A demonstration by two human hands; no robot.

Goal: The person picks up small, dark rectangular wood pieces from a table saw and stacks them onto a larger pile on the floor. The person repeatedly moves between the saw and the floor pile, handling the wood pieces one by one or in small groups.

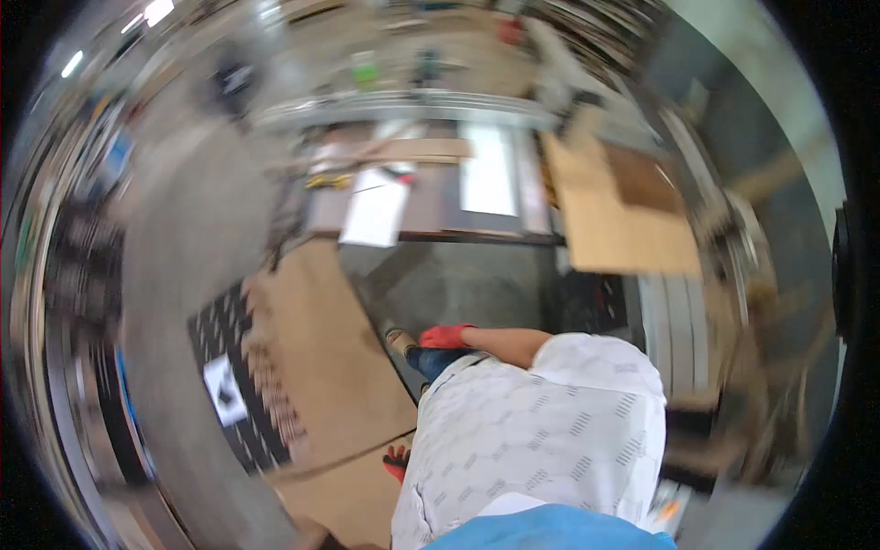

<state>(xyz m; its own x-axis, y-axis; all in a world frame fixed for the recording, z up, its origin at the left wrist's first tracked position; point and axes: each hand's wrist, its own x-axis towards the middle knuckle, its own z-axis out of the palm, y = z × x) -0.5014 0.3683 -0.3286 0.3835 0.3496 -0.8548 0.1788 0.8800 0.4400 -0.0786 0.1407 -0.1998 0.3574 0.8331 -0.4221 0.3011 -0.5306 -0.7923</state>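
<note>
My right hand [445,336], in a red glove, hangs at the end of my bare forearm in front of my jeans. Its fingers are blurred, and I cannot make out anything in them. Low beside my white patterned shirt, my left hand [397,461] shows only in part, in a red and dark glove. Its fingers look loosely bent and apart, with nothing visible in them. Nearest to it lies a large tan board [325,339]. Along the board's left side is a black panel [225,339] with light marks, bearing a white sheet [225,390] with a dark shape.
Ahead stands a workbench [426,206] with a white panel [376,209], another white panel [489,170], a wooden strip [422,149] and a yellow tool [328,181]. A light wooden board [614,220] is at its right. Stacked material [82,266] lines the left.
</note>
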